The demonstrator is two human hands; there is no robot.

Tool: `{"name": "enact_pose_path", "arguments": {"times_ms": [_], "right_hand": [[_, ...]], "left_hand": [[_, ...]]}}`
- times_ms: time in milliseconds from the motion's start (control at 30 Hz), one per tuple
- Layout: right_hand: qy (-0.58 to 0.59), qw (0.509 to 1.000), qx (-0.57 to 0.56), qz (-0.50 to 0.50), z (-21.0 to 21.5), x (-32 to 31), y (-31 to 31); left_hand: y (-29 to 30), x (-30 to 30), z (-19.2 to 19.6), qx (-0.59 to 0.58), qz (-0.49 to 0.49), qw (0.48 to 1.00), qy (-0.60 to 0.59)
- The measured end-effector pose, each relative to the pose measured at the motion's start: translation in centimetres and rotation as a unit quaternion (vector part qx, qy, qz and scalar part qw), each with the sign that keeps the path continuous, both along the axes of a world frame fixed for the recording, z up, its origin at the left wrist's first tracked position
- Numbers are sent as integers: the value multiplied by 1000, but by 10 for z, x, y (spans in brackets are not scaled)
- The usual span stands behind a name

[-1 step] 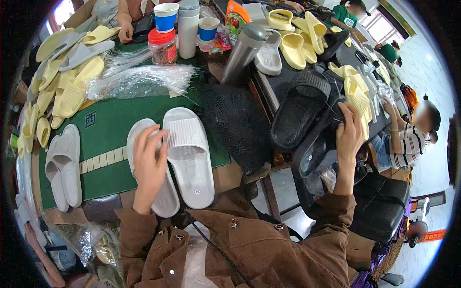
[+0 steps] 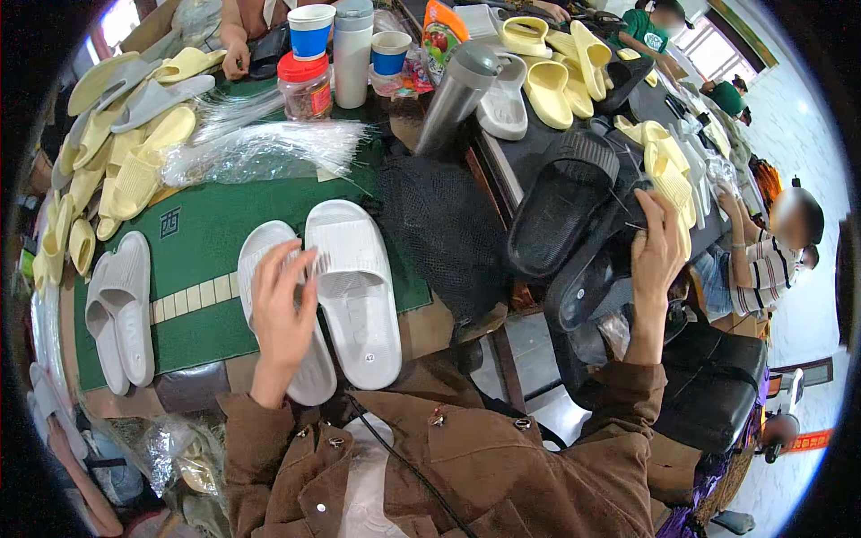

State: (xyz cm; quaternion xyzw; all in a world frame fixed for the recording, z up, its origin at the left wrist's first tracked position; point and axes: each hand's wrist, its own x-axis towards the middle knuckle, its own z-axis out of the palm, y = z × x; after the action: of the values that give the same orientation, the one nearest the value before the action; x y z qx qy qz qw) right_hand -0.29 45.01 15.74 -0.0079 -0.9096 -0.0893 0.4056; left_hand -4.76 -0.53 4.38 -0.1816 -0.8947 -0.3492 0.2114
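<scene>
A pair of light grey slide slippers lies side by side on the green mat, toes away from me. My left hand (image 2: 285, 314) is over the left grey slide (image 2: 312, 372), covering much of its strap. Its fingers are bent and apart, the tips slightly blurred beside the strap of the right grey slide (image 2: 359, 309). Out to the right, my right hand (image 2: 659, 238) pinches a thin clear plastic strand (image 2: 628, 208) by the black slides. One black slide (image 2: 558, 211) lies along the dark table's edge, and another black slide (image 2: 574, 296) is beside it, partly under other things.
A second grey pair (image 2: 121, 314) rests on the mat's left. Clear plastic strands (image 2: 269, 148) lie behind, near a red-lidded jar (image 2: 307, 90), cups and steel bottles (image 2: 456, 94). Yellow and grey slides (image 2: 148, 170) are heaped far left. Other people sit at right and behind.
My right hand has shifted very slightly at the strand. The left hand stays nearly in place over the left grey slide, and the slippers lie as before.
</scene>
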Motion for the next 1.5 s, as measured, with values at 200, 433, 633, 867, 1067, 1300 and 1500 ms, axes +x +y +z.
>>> {"name": "enact_pose_path", "arguments": {"times_ms": [200,433,633,867,1067,1300,1500], "right_hand": [[-71,995,-9,-73,8,-17,-8],[18,989,-137,48,11,23,-25],[-87,989,-118,-29,-2,34,-58],[-218,962,-68,-151,-4,10,-74],[-254,945,-104,-179,-12,-20,-61],[-216,960,-73,-161,-19,-28,-42],[-161,974,-100,-126,-26,-20,-26]], "left_hand": [[-4,56,11,-61,-35,997,-31],[5,74,4,-97,-27,986,-134],[19,54,-25,-128,12,990,-65],[4,43,-28,-75,45,996,-27],[-56,42,-7,-47,159,986,3],[-151,15,-18,-134,285,949,26],[-238,1,-39,-243,378,892,36]]}}
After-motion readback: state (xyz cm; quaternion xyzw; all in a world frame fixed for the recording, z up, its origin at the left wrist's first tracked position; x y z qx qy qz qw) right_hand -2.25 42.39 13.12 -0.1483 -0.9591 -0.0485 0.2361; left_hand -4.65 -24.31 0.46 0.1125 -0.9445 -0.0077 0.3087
